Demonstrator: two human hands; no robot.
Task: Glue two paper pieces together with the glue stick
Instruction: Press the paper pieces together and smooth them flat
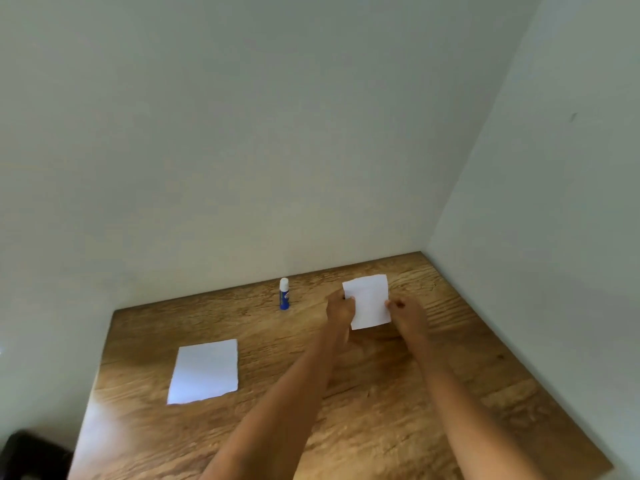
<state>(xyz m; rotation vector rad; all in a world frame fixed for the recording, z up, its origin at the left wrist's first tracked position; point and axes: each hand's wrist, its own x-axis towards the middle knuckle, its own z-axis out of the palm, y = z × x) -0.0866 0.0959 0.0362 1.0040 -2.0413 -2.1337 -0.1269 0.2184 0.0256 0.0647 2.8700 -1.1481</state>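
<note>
A small white paper piece point(369, 301) is held up above the far right part of the wooden table point(363, 410). My left hand point(340, 310) pinches its left edge and my right hand point(407, 315) pinches its right edge. A second white paper piece point(205, 371) lies flat on the table to the left, away from both hands. The glue stick point(284, 293), blue with a white cap, stands upright near the back wall, left of my left hand and untouched.
White walls close the table in at the back and on the right. The table's left edge runs beside a wall, with a dark object point(31, 455) below it at the lower left.
</note>
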